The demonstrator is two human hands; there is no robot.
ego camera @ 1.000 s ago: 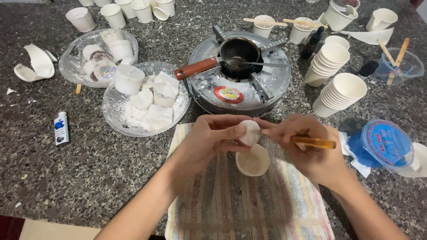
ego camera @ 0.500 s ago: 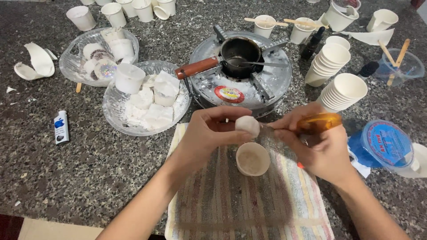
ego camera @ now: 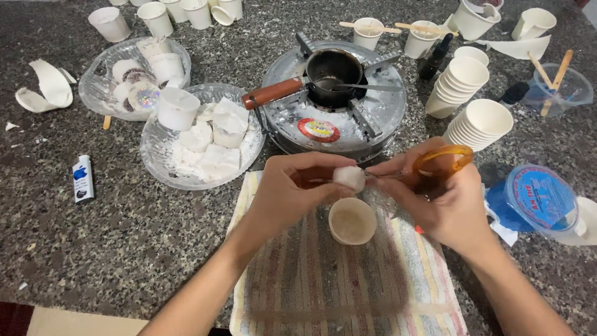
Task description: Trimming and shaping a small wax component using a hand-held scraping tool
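Note:
My left hand [ego camera: 292, 186] pinches a small white wax lump [ego camera: 349, 177] above a striped cloth [ego camera: 348, 280]. Orange-handled scissors [ego camera: 443, 160] sit in my right hand [ego camera: 438, 199], with their blades pointing left at the lump. Just below the lump, a small paper cup [ego camera: 352, 220] filled with pale wax stands on the cloth. Both hands hover close together over the cup.
A small stove [ego camera: 336, 121] holding a dark pot [ego camera: 333, 68] with a red handle sits behind the cloth. Two glass bowls [ego camera: 155, 162] of white wax pieces lie left. Stacked paper cups [ego camera: 479, 124] and a blue-lidded tub [ego camera: 541, 199] stand right. A small white lighter [ego camera: 83, 178] lies far left.
My right hand has turned so the scissors' orange handle now shows on top, and the blades have closed in on the white lump. The left hand stays put.

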